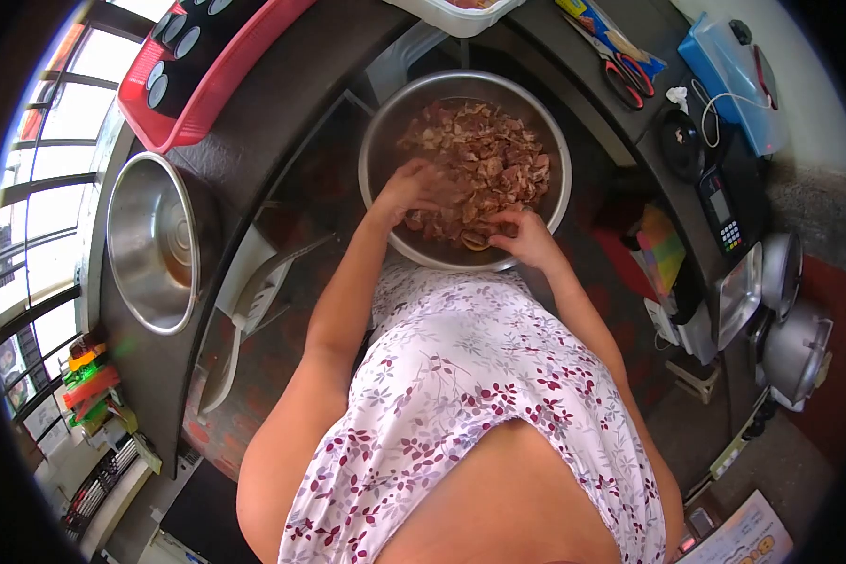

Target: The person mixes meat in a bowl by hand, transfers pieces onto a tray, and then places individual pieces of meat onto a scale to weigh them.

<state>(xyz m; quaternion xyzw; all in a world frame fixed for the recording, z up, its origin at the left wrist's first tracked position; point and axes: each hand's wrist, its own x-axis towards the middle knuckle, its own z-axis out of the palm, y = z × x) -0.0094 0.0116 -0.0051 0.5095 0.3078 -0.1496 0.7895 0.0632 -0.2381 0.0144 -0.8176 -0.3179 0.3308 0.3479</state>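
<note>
A large steel bowl (562,179) in front of my body holds a heap of chopped brown-red meat pieces (498,155). My left hand (412,192) reaches over the bowl's left side, fingers apart and slightly blurred against the meat; nothing shows in its grasp. At the near right rim, my right hand (526,238) is curled, thumb and fingers closing on a piece of meat whose outline is partly hidden. Close to the right thumb lies a small ring-shaped slice (475,242), which I cannot identify.
On the dark curved counter at left stand an empty steel bowl (155,244) and a red basket (221,70) of dark bottles or cans. Scissors (627,80), a blue container (724,80) and a card terminal (722,211) sit on the right. A white tub (461,17) is ahead.
</note>
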